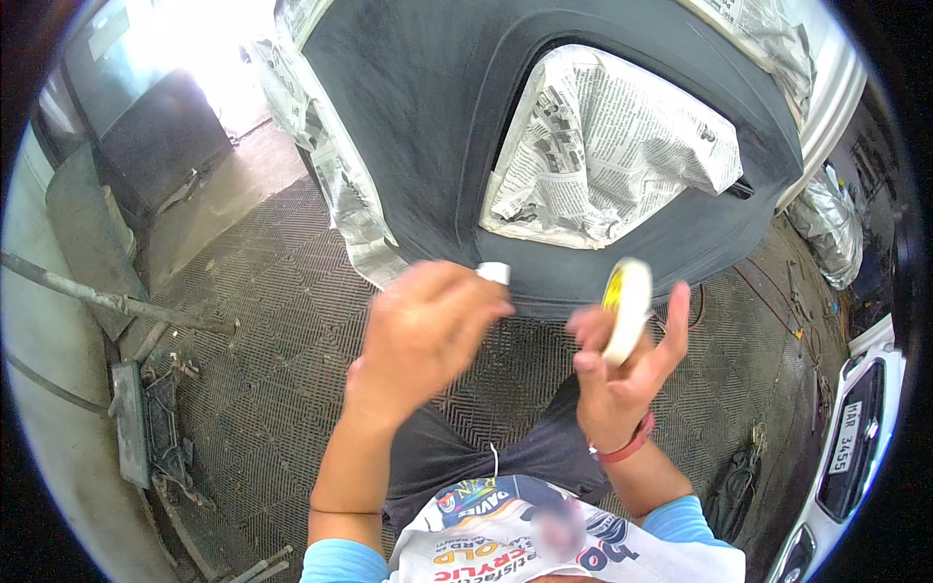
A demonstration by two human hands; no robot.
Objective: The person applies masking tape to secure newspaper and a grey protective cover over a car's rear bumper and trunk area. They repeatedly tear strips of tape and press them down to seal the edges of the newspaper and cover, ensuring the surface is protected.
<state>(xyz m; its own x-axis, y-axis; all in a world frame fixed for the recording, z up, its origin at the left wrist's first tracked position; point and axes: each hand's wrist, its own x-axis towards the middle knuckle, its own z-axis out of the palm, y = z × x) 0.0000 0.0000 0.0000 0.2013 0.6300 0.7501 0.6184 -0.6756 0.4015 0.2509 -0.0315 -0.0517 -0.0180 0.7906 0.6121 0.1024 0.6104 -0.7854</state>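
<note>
My left hand [428,325] is blurred, its fingers pinched together. A small white piece [495,273] that looks like tape sticks out at its fingertips. A roll of masking tape [632,311], pale with a yellow inner core, stands on edge in my right hand [622,384], with some fingers stretched out around it. Both hands are just in front of a dark grey car panel [418,117]. Crumpled newspaper [632,146] covers the opening in that panel, held along its edges by pale tape.
More newspaper [330,165] lines the panel's left edge. A patterned dark mat [262,321] covers the floor. Metal bars [107,296] and loose parts stand at the left. A white car front [855,437] is at the lower right, and a red hose [777,296] lies on the floor.
</note>
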